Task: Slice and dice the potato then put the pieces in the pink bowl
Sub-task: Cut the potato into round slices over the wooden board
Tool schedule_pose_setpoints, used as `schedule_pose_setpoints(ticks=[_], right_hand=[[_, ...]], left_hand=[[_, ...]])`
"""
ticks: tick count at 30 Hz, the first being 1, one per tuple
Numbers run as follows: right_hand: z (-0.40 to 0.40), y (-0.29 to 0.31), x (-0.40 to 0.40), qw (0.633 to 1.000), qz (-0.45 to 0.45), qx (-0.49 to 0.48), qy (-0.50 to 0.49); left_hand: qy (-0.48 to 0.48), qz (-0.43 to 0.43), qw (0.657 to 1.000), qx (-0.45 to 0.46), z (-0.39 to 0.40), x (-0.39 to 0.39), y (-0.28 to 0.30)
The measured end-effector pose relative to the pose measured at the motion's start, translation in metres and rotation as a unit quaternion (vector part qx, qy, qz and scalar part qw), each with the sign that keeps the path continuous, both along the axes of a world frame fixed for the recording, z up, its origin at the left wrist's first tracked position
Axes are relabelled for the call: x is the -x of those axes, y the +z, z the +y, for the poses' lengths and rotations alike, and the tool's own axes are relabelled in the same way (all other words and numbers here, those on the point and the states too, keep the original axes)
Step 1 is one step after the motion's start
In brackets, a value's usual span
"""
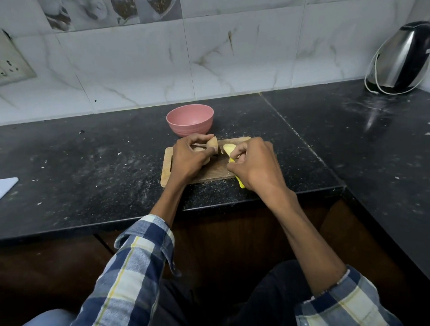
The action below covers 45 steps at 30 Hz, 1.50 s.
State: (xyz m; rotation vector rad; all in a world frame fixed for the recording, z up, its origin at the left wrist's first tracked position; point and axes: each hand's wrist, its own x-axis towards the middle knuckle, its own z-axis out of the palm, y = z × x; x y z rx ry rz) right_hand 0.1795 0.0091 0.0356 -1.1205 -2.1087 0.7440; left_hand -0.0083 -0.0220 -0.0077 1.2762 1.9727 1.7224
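Both forearms extended forward, sleeves rolled up, left hand [188,159] held knuckles-up with fingers curled in a grip, right hand [254,164] just beside it, fingers curled and clenched, thumb tucked

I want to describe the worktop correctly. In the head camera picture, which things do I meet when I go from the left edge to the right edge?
White board → wooden cutting board → left hand gripping a potato piece → right hand holding the yellow-handled knife → steel kettle. The pink bowl overlaps the board and the hands in this order, so I leave it out.
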Motion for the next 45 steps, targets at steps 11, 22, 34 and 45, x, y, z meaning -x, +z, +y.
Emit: schedule_pose_setpoints(ticks=[11, 22, 34, 45], right_hand=[[0.001, 0.002, 0.022, 0.994, 0.062, -0.087, 0.007], [0.003, 0.002, 0.031, 0.996, 0.045, -0.081, 0.019], [-0.001, -0.002, 0.035, 0.997, -0.003, -0.075, -0.003], [-0.005, 0.001, 0.031, 0.995, -0.036, -0.089, -0.002]], left_hand=[[-0.005, 0.003, 1.000, -0.006, 0.000, 0.003, -0.003], [-0.012, 0.011, 1.000, -0.015, 0.000, 0.004, -0.005], [0.005, 0.010, 1.000, -0.021, 0.001, -0.001, -0.002], [0.009, 0.008, 1.000, -0.021, 0.000, -0.003, 0.001]])
